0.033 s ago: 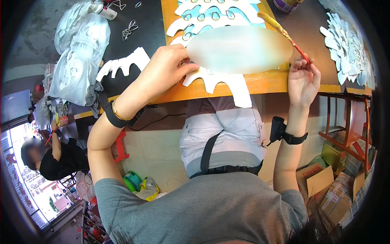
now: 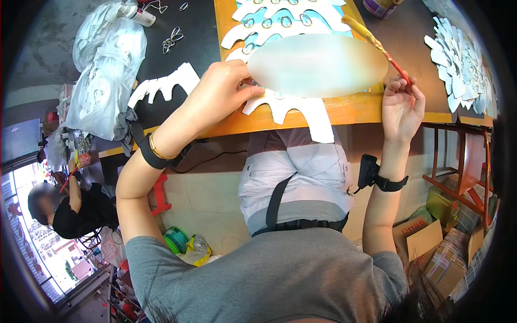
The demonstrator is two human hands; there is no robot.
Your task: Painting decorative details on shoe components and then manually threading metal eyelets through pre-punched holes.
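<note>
My right hand [image 2: 402, 107] is closed round the thin red handle of a brush [image 2: 383, 51], whose thick yellowish tip points up and left over the board. My left hand [image 2: 229, 86] pinches with thumb and fingers at the left end of a scalloped white cut-out piece [image 2: 293, 105]. This piece lies at the near edge of an orange-brown board [image 2: 355, 110], and one leg hangs past the edge. A blurred oval patch hides the middle of the board and part of my left fingertips. Further back lie more white cut-outs [image 2: 264, 29] with metal rings on them.
To the left are another white cut-out [image 2: 167, 83], loose metal rings [image 2: 172, 39] and a clear plastic bag [image 2: 110, 70]. A pile of white pieces [image 2: 460, 64] lies at the right, with a tub [image 2: 381, 6] further back. Another person [image 2: 75, 210] works at far left.
</note>
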